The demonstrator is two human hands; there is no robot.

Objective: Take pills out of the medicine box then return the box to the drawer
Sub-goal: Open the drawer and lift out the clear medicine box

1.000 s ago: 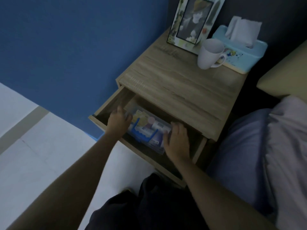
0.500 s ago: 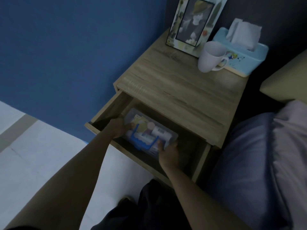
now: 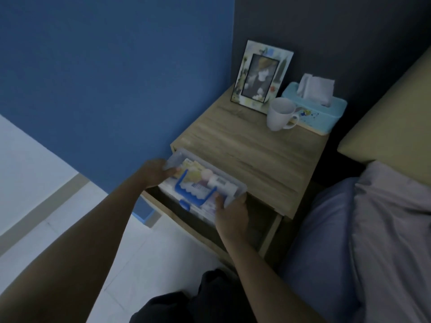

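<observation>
The medicine box (image 3: 229,185) is a clear plastic case with a blue handle on its lid and packets and small bottles showing through. It hangs above the open drawer (image 3: 200,231) of the wooden nightstand, level with the tabletop's front edge. My left hand (image 3: 155,173) grips its left end, thumb on the lid. My right hand (image 3: 232,214) grips its near right corner from below and the side. No loose pills are visible.
On the nightstand top (image 3: 254,155) stand a picture frame (image 3: 262,75), a white mug (image 3: 279,116) and a light blue tissue box (image 3: 314,108) at the back. A bed with a grey-blue cover (image 3: 363,241) lies to the right; a blue wall is on the left.
Both hands closed on the box inside the drawer and have lifted it up out of the drawer. The view has tilted, showing more wall.
</observation>
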